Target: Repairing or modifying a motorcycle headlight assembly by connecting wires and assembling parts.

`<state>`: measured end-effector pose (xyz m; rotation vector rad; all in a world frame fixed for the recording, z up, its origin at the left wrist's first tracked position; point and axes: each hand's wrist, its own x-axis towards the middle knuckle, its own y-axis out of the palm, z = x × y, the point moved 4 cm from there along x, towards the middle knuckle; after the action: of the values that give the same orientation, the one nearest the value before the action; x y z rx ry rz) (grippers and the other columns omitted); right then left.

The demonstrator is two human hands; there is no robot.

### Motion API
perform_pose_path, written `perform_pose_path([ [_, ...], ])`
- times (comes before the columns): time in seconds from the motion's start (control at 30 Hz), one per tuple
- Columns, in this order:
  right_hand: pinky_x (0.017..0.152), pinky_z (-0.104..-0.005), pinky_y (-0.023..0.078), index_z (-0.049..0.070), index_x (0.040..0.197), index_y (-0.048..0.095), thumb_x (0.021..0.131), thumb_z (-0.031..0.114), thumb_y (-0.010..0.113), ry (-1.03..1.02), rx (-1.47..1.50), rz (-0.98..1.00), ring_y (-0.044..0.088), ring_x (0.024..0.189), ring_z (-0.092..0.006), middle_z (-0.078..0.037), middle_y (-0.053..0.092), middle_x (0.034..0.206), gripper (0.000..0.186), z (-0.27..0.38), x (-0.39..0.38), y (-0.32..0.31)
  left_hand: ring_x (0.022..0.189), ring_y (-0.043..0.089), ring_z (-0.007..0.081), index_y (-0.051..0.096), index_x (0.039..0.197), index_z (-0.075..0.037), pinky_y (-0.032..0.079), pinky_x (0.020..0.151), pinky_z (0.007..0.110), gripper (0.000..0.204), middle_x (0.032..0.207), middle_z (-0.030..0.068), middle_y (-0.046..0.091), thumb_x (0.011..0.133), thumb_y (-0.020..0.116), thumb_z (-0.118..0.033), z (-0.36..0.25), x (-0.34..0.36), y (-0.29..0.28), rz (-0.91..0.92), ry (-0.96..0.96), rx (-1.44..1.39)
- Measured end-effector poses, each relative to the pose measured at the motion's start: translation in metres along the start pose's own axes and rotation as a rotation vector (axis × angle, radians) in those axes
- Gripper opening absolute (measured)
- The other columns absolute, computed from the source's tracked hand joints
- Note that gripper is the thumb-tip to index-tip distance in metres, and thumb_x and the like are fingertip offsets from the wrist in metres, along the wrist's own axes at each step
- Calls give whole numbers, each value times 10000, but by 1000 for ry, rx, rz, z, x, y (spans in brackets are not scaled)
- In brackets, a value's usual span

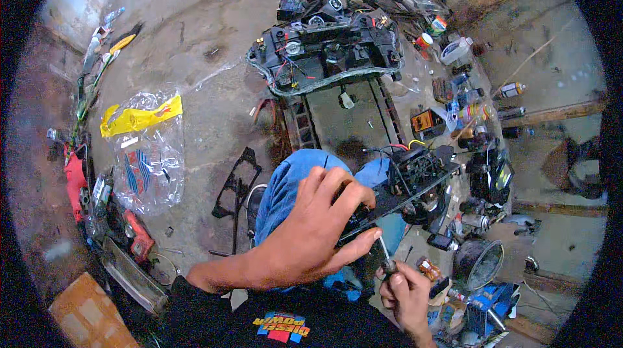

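Note:
Across my blue-jeaned knees lies a black plastic housing (418, 176) with a flat dark edge and red and yellow wires at its far side. My left hand (321, 221) arches over its near left end, fingers curled on top and thumb below, gripping that end. In my right hand (405, 293), lower right, is a screwdriver (385, 252), its handle in the closed fingers. The metal shaft points up toward my left thumb and the underside of the housing. My left hand hides part of the housing, and I cannot make out what the screwdriver's tip touches.
Ahead, a large black lamp housing (331, 53) with a grey sealant rim rests on a dark frame (302, 121). A clear plastic bag (149, 173) and black bracket (237, 179) lie left. Bottles, cans and a metal ring (479, 264) crowd the right; a red power tool (137, 236) lies lower left.

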<state>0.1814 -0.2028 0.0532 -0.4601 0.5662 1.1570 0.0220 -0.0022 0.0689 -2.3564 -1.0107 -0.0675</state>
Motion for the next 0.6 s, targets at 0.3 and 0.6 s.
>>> perform_pose_path([
  [0.3, 402, -214, 218, 19, 1209, 554, 1047, 388, 613, 295, 540, 405, 318, 461, -36, 49, 416, 650, 407, 1, 7, 3, 1024, 460, 381, 549, 1150, -48, 387, 933, 478, 378, 1083, 180, 482, 911, 741, -270, -2, 3, -2, 25, -2, 34],
  [0.6, 539, -251, 401, -58, 1081, 720, 1023, 296, 631, -313, -424, -102, 522, 575, -88, -44, 658, 742, 370, 15, 13, -7, 1035, 467, 378, 560, 1154, -66, 381, 949, 480, 370, 1089, 175, 492, 927, 730, -304, 1, 7, -3, 63, -30, -1],
])
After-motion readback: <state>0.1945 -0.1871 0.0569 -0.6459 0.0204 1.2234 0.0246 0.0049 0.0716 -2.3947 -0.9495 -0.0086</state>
